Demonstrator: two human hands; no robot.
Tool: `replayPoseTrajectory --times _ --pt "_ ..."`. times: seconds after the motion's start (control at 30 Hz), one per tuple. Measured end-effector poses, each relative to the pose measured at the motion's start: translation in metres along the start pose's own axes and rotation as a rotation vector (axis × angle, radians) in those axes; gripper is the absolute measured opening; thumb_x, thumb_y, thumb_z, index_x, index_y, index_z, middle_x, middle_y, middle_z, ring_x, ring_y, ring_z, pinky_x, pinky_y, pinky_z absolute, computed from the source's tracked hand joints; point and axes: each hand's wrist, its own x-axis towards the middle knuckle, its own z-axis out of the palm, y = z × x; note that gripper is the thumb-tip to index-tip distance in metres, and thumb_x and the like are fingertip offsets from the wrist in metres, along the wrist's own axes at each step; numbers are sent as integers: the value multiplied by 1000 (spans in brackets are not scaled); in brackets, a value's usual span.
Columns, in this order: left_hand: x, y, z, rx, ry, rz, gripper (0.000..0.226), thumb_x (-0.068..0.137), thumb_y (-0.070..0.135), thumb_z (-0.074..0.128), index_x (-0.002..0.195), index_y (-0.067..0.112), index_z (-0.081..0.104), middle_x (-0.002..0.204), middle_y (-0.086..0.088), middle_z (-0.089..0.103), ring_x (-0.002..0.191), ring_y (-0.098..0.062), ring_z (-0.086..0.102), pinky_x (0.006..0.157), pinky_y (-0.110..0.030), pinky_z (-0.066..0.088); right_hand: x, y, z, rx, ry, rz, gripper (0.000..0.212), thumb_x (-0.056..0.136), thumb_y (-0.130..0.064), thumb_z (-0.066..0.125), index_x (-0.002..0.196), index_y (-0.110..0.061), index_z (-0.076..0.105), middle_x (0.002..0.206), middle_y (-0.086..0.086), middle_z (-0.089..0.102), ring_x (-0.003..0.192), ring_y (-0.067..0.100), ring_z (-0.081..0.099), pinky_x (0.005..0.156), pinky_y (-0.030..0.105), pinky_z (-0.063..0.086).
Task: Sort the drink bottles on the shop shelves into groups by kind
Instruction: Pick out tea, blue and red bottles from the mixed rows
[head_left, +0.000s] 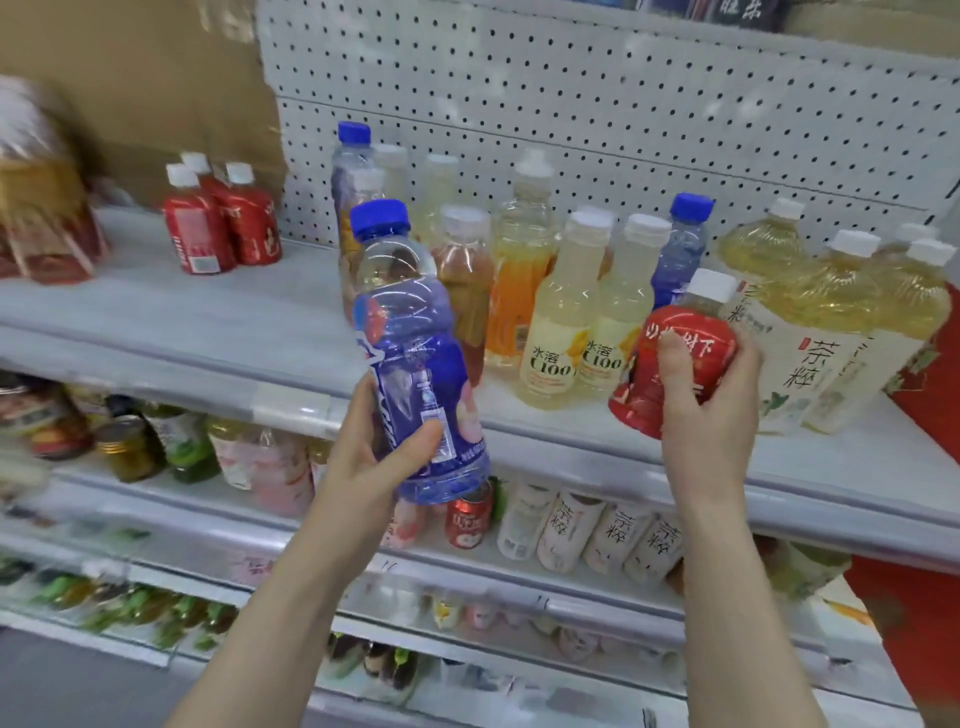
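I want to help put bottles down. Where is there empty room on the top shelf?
Bare shelf lies between the red bottles at the left and the blue-capped bottle. From there rightward to the big tea bottles it is crowded.

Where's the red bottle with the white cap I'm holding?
In your right hand, the red bottle tilts at the top shelf's front, between the C100 bottles and the tea bottles.

You hold a glossy clear-plastic blue-capped bottle; behind the bottles, the pegboard looks matt painted metal.

Far-left bottles: motion-blurred, kind unreadable.
Bottom-shelf bottles: blurred, labels illegible.
Red pack: cut by right edge.
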Motion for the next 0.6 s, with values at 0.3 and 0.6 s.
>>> replayPoseTrajectory --times 0.3,0.6 --pt "-17 44 -137 -126 141 -24 45 81 30 70 125 24 60 109 1 74 95 -16 71 77 -30 60 -110 -77 128 261 -233 108 50 80 -66 68 119 -37 56 101 -30 66 94 -5 65 82 22 53" --pt "-31 110 -331 53 287 45 48 86 18 53 134 22 53 124 -3 69 108 -19 68 86 -31 58 -158 -146 321 337 -365 89 48 86 -52 73 127 -33 55 115 -17 65 101 -4 64 92 28 53"
